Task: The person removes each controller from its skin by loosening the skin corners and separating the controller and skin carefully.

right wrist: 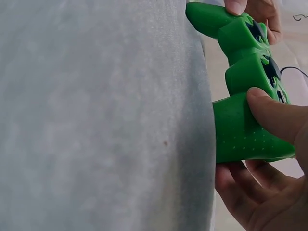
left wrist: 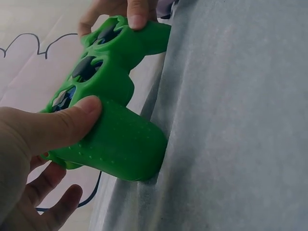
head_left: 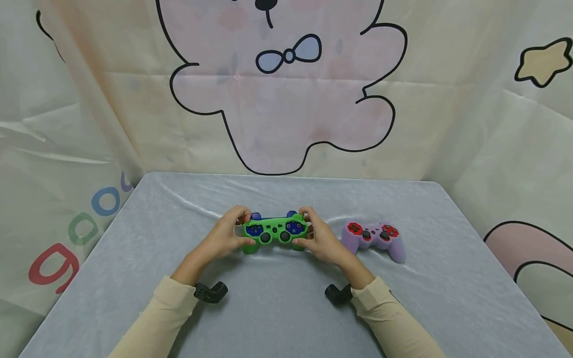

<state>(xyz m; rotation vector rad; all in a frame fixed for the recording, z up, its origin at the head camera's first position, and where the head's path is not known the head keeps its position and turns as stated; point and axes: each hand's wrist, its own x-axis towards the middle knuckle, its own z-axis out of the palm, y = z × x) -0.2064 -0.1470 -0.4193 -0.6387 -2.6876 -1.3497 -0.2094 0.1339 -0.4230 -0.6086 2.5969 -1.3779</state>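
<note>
A game controller in a green cover (head_left: 275, 224), with blue button areas and black thumbsticks, is between both hands near the middle of the table. My left hand (head_left: 227, 232) grips its left end, thumb on the front and fingers behind. At the other end, my right hand (head_left: 320, 237) holds it the same way. In the left wrist view the green controller (left wrist: 118, 139) has its dotted grip end touching the grey cloth. The right wrist view shows the right thumb (right wrist: 269, 108) pressing on the controller's cover (right wrist: 236, 130).
A purple controller (head_left: 373, 237) with red button areas lies just right of the right hand. Grey velvety cloth (head_left: 277, 318) covers the table. A printed curtain (head_left: 286, 99) hangs behind the table's back edge. Black wrist devices (head_left: 211, 292) sit at both cuffs.
</note>
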